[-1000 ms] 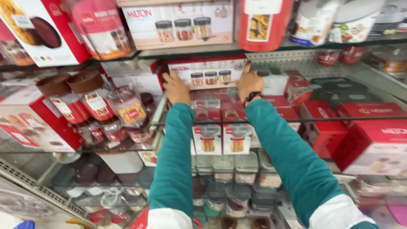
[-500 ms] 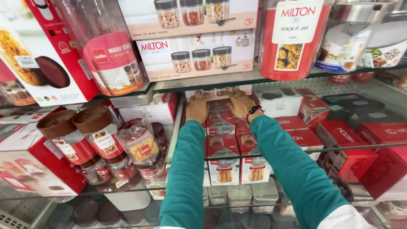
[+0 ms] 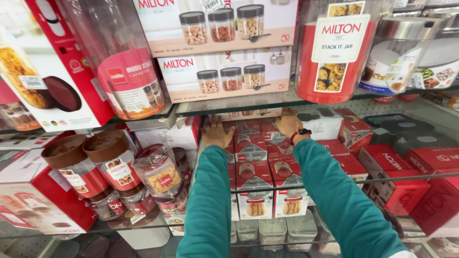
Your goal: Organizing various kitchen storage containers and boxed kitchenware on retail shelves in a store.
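Red jar boxes (image 3: 253, 143) far back risk toppling if jostled, as left hand (image 3: 217, 136) and right hand (image 3: 289, 125) fingers rest released on them.

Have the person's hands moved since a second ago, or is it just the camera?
Yes. Left hand and right hand have gone deeper, from the boxes near the front to the back of the red box rows, under the upper glass shelf.
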